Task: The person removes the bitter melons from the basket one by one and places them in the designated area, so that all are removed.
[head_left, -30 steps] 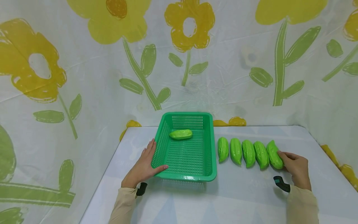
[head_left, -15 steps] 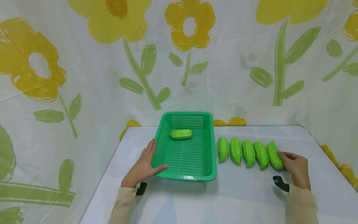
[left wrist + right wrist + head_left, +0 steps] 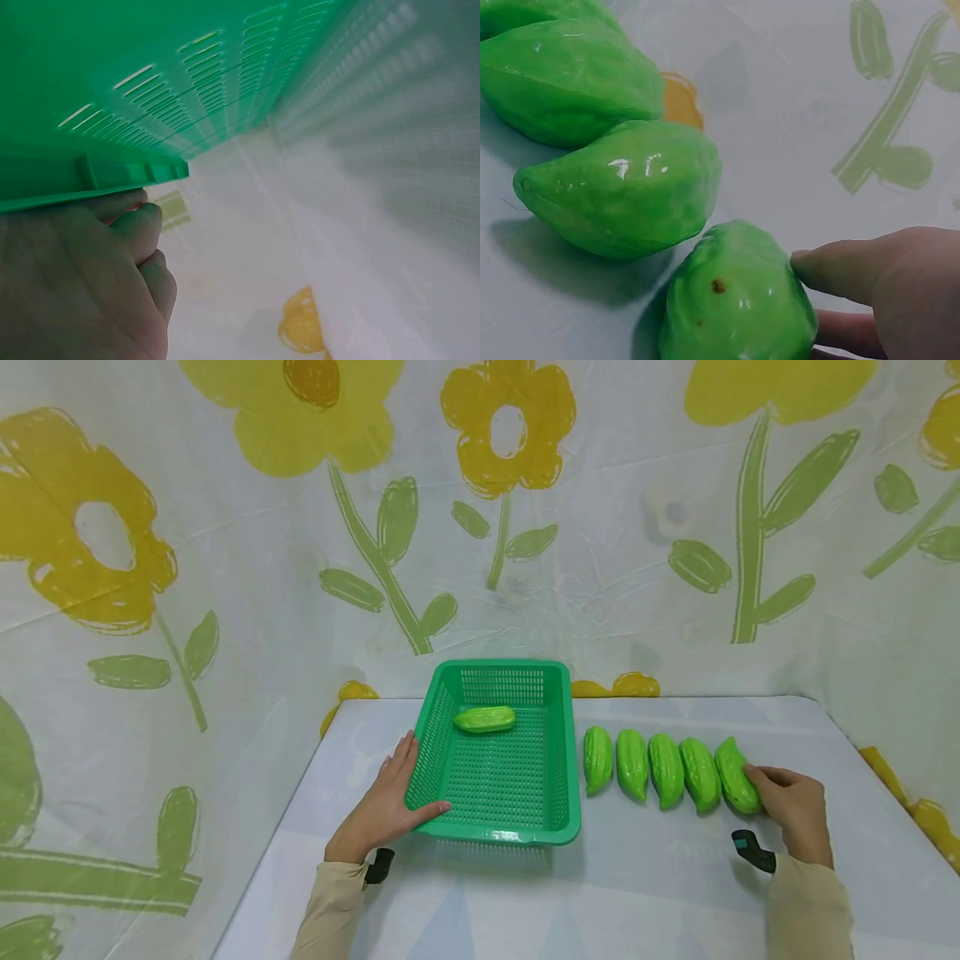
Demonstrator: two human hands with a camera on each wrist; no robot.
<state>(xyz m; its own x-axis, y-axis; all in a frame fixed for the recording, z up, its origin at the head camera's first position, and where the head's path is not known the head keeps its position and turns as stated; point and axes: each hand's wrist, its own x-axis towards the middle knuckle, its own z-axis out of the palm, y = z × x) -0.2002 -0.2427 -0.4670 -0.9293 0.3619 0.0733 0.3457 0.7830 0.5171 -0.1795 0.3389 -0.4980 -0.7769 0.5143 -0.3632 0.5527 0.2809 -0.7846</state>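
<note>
In the head view, my left hand [image 3: 382,802] rests on the near left corner of a green plastic basket [image 3: 568,752], fingers straight along the rim and thumb over the front edge. In the left wrist view, its fingers [image 3: 142,232] lie beneath the basket's rim. One green bitter melon [image 3: 485,719] lies in the basket. My right hand [image 3: 798,806] holds the right side of the rightmost bitter melon [image 3: 735,777], which still lies on the table. Close up in the right wrist view, that bitter melon [image 3: 739,300] shows a brown spot, one digit on its upper edge and others below.
Several more bitter melons, such as the second from the right [image 3: 701,777] and the one nearest the basket [image 3: 597,761], lie in a row on the pale table [image 3: 637,893]. A flower-printed cloth [image 3: 615,568] hangs behind and at the sides.
</note>
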